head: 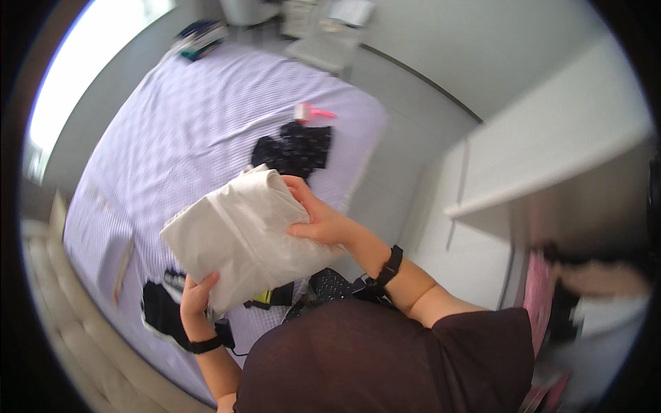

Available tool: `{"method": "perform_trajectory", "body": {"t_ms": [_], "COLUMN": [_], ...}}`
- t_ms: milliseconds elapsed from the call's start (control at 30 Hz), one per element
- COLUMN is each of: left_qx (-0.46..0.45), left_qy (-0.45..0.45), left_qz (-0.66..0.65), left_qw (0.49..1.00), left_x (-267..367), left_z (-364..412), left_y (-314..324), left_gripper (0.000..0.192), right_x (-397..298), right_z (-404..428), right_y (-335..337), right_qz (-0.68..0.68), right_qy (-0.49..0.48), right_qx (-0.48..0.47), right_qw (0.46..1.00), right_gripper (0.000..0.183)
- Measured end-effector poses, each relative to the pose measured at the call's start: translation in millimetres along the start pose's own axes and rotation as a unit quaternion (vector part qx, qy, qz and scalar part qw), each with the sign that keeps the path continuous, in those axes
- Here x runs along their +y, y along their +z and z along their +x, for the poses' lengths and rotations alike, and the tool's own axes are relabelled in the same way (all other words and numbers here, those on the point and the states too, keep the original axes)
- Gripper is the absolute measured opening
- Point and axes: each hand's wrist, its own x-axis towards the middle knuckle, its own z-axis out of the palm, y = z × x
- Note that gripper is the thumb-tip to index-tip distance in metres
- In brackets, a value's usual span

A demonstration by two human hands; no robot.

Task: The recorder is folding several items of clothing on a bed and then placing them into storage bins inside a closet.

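Note:
A folded off-white cloth item (237, 237) is held up in front of me between both hands, over the bed. My left hand (199, 294) grips its lower left edge, with the thumb on top. My right hand (317, 217) holds its right side, thumb on the upper face and fingers around the rolled edge. Beyond the cloth lies a black patterned garment (304, 147) on the lilac bedcover (181, 129). Black clothing with a light edge (165, 312) lies beside my left hand. Part of a black and yellow item (266, 298) shows below the cloth.
A pink-handled lint roller or brush (312, 112) lies behind the black garment. Folded clothes (201, 38) are stacked at the bed's far corner, near a white chair (325, 51). A padded headboard (72, 330) borders the left. On the right stands a pale cabinet or shelf (547, 175) with hanging clothes below.

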Motion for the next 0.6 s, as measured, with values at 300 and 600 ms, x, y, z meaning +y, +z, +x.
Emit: {"method": "perform_trajectory", "body": {"t_ms": [300, 600], "left_qx": [-0.408, -0.656], "left_qy": [0.142, 0.257], "left_qz": [0.284, 0.234], "left_qw": [0.856, 0.670], "left_x": [60, 86], "left_z": [8, -131], "left_y": [214, 501], "left_gripper": [0.039, 0.038], "right_x": [-137, -251], "right_z": [-260, -505], "right_y": [-5, 48], "right_qz": [-0.067, -0.390], "right_qy": [-0.130, -0.239], "right_qx": [0.225, 0.544], "right_qw": [0.963, 0.703], "right_gripper": [0.076, 0.075]}}
